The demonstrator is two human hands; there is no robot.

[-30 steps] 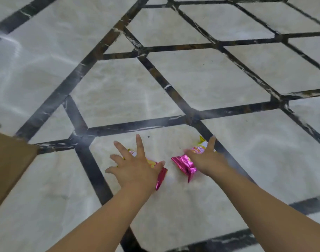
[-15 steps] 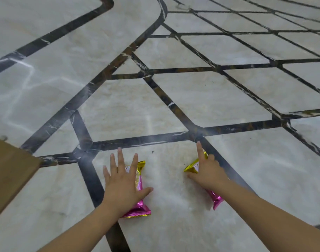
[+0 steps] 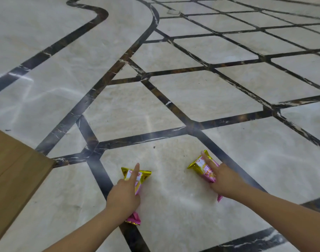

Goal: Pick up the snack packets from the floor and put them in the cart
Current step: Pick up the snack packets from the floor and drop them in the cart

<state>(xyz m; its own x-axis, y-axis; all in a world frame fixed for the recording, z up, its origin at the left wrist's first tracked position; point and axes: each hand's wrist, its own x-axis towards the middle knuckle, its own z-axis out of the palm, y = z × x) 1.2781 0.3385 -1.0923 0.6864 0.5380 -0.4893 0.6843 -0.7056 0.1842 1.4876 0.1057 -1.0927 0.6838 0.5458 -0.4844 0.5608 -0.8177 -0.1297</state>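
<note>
Two snack packets with pink and gold foil lie on the marble floor. My left hand [image 3: 124,194] grips the left packet [image 3: 138,176], index finger stretched along its top and the other fingers curled round it; its pink end sticks out below my wrist. My right hand [image 3: 226,181] grips the right packet [image 3: 198,165] the same way, index finger lying along it toward the gold end. The packets are about a hand's width apart. A brown flat-sided box [image 3: 15,171], possibly the cart, stands at the left edge.
The floor [image 3: 173,106] is glossy beige marble crossed by dark inlay strips, with bright reflections. Nothing else lies on it nearby except a few small specks.
The hands went from lying flat over the packets to curling round them with the index fingers stretched out. The view has tilted up, showing more floor ahead.
</note>
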